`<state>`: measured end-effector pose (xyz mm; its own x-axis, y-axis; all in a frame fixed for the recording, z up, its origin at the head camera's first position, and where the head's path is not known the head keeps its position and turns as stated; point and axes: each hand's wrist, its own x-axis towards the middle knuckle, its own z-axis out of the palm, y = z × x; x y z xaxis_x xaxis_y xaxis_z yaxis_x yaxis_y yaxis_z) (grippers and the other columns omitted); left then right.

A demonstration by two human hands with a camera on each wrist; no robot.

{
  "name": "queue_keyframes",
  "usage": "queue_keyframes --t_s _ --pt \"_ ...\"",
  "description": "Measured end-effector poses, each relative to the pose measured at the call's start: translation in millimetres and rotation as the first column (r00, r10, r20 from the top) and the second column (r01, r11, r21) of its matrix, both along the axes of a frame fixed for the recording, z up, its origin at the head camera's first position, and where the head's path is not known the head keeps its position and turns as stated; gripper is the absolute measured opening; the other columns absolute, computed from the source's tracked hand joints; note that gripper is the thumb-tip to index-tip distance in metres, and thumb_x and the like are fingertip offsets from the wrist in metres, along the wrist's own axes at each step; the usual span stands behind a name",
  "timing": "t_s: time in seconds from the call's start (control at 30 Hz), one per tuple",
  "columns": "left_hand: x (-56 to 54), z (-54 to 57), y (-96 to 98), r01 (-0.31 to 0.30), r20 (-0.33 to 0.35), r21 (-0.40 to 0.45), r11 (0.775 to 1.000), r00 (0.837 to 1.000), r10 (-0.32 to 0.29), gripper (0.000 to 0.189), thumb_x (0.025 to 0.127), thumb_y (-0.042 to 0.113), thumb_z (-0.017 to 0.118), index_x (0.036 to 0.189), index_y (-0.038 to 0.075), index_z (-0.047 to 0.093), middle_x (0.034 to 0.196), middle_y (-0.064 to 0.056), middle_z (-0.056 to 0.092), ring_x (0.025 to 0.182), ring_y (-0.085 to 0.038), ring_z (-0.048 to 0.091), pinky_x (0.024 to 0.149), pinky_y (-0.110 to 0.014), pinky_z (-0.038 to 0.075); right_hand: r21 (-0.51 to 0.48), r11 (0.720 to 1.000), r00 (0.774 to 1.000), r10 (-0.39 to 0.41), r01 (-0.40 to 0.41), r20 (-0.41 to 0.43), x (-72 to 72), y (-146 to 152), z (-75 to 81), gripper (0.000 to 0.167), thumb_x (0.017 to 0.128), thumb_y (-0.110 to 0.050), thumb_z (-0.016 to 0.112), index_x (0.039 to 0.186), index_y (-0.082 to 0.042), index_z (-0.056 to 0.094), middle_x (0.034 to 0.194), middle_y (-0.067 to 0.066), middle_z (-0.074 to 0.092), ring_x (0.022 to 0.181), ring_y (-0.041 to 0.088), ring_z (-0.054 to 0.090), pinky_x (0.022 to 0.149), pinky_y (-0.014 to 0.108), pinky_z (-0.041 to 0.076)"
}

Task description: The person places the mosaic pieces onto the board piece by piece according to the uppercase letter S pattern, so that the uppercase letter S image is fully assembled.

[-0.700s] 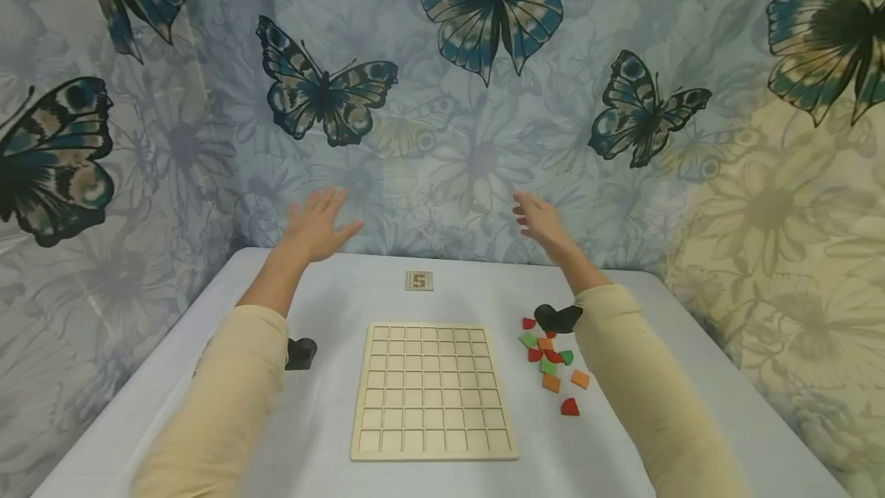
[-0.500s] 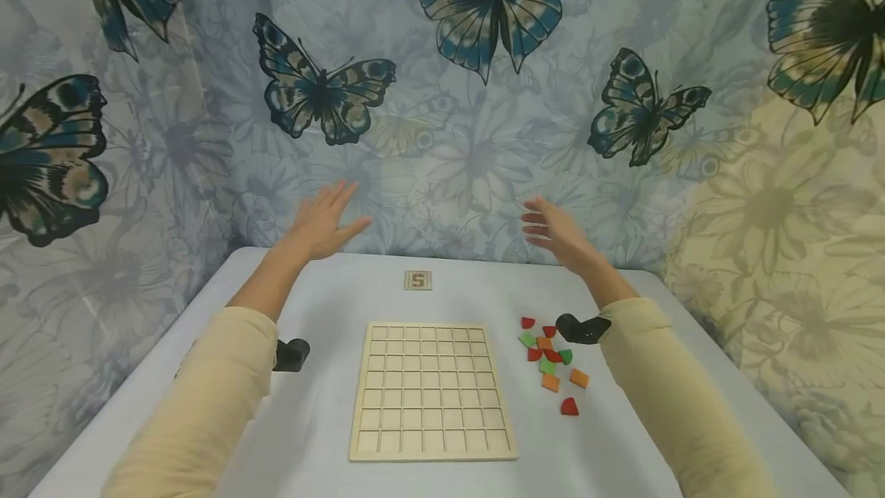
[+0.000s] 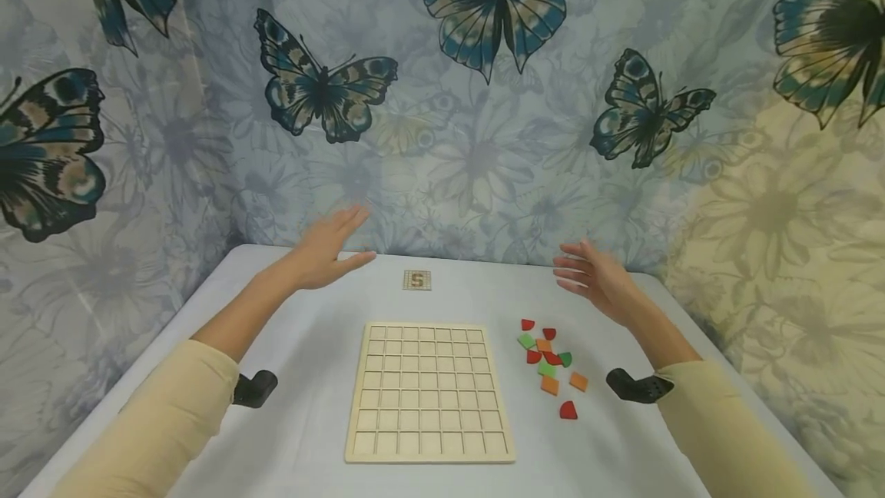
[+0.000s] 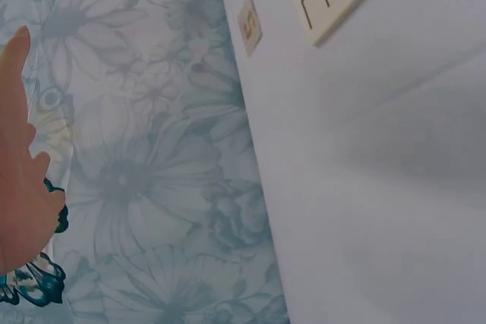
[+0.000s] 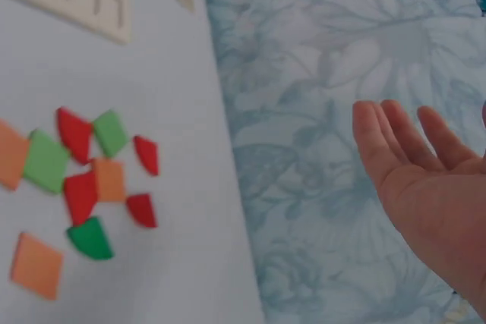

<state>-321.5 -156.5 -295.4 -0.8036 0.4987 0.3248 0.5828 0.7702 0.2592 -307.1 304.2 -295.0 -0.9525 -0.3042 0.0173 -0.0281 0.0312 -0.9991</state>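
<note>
My left hand (image 3: 325, 250) is raised over the far left of the table, fingers straight, thumb spread, holding nothing. Above the far right side, my right hand (image 3: 600, 277) hovers with relaxed fingers and bare palm. Between the two lies a pale wooden grid board (image 3: 430, 392) with square recesses. Right of the board are scattered flat pieces: red quarter-rounds such as one red piece (image 3: 568, 410), orange squares including one orange piece (image 3: 578, 381), light green squares (image 3: 547, 368) and a dark green piece (image 3: 565, 360). The right wrist view shows these pieces (image 5: 110, 180) well below the open palm.
A small square tile with an S-like mark (image 3: 417, 280) lies near the table's back edge. White cloth covers the table (image 3: 304, 421). Butterfly-printed fabric (image 3: 477, 160) hangs behind and at both sides. Black wrist cameras (image 3: 254, 389) sit at each cuff.
Both hands have come lower and back toward the person, the right one also shifting right. The forearms have spread apart. Board and pieces stay where they were.
</note>
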Motion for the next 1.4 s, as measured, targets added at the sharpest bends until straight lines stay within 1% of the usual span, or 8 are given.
queue_keyframes --t_s 0.2,0.33,0.5,0.7,0.87,0.97,1.2,1.4 --pt "13.3 -27.0 -1.8 0.071 0.044 0.02 0.997 0.996 -0.072 0.076 0.097 0.043 0.052 0.152 0.003 0.018 0.155 -0.021 0.014 0.14 -0.041 0.012 0.108 -0.062 0.012 -0.061 0.997 0.998 0.043 -0.039 0.055 14.7 17.3 -31.1 0.072 0.104 -0.042 0.032 0.148 0.009 0.006 0.115 -0.005 0.059 0.106 0.009 0.059 0.094 0.029 0.045" --pt "18.3 -44.8 -3.6 0.09 0.095 0.017 0.996 0.991 -0.091 0.075 0.097 0.046 0.051 0.152 0.006 0.019 0.156 -0.02 0.014 0.14 -0.04 0.015 0.108 -0.061 0.013 -0.083 0.995 0.993 0.068 -0.06 0.095 27.6 25.0 -53.3 0.056 0.105 -0.038 0.029 0.145 0.002 0.025 0.116 -0.003 0.061 0.108 0.012 0.06 0.093 0.031 0.046" --pt "23.0 -59.6 -3.1 0.092 0.149 0.02 0.996 0.984 -0.094 0.075 0.096 0.047 0.051 0.153 0.008 0.021 0.156 -0.017 0.015 0.14 -0.038 0.016 0.107 -0.062 0.012 -0.177 0.979 0.977 0.132 -0.103 0.165 41.2 33.6 -78.9 0.038 0.106 -0.035 0.026 0.125 -0.015 0.053 0.119 0.001 0.062 0.111 0.018 0.06 0.095 0.034 0.044" --pt "31.9 -78.3 4.7 0.131 0.202 -0.021 0.991 0.972 -0.124 0.075 0.096 0.052 0.049 0.153 0.011 0.021 0.156 -0.017 0.015 0.14 -0.039 0.015 0.107 -0.062 0.013 -0.311 0.936 0.943 0.244 -0.168 0.226 50.4 39.9 -100.0 0.043 0.107 -0.033 0.022 0.124 -0.017 0.057 0.124 0.009 0.06 0.118 0.025 0.055 0.1 0.038 0.038" --pt "39.1 -92.8 12.0 0.171 0.264 -0.044 0.984 0.952 -0.154 0.076 0.095 0.055 0.048 0.153 0.011 0.022 0.156 -0.016 0.015 0.141 -0.037 0.015 0.108 -0.061 0.011 -0.192 0.97 0.948 0.194 -0.148 0.252 57.3 36.7 -108.6 0.055 0.106 -0.036 0.023 0.146 0.003 0.026 0.129 0.017 0.055 0.118 0.026 0.055 0.1 0.037 0.04" --pt "42.2 -100.8 13.1 0.176 0.292 -0.05 0.983 0.944 -0.155 0.077 0.095 0.055 0.048 0.152 0.011 0.024 0.156 -0.015 0.016 0.141 -0.035 0.015 0.109 -0.06 0.011 -0.091 0.986 0.952 0.156 -0.137 0.264 60.8 32.6 -111.8 0.067 0.106 -0.039 0.025 0.147 0.011 0.008 0.135 0.02 0.05 0.118 0.025 0.055 0.099 0.036 0.041" --pt "45.1 -116.7 12.0 0.18 0.311 -0.071 0.981 0.939 -0.15 0.075 0.095 0.052 0.051 0.151 0.009 0.026 0.155 -0.018 0.019 0.14 -0.038 0.019 0.107 -0.061 0.014 0.07 0.983 0.958 0.148 -0.169 0.245 63.6 23.2 -116.4 0.068 0.105 -0.042 0.025 0.146 0.011 0.015 0.132 0.023 0.05 0.116 0.024 0.055 0.096 0.032 0.044" --pt "46.0 -126.2 10.2 0.157 0.36 -0.066 0.985 0.925 -0.123 0.077 0.093 0.055 0.051 0.152 0.012 0.025 0.156 -0.016 0.018 0.141 -0.035 0.018 0.109 -0.059 0.013 0.185 0.974 0.972 0.088 -0.13 0.219 65.9 21.1 -120.0 0.065 0.105 -0.041 0.029 0.144 0.011 0.021 0.129 0.019 0.053 0.114 0.025 0.056 0.093 0.03 0.047"
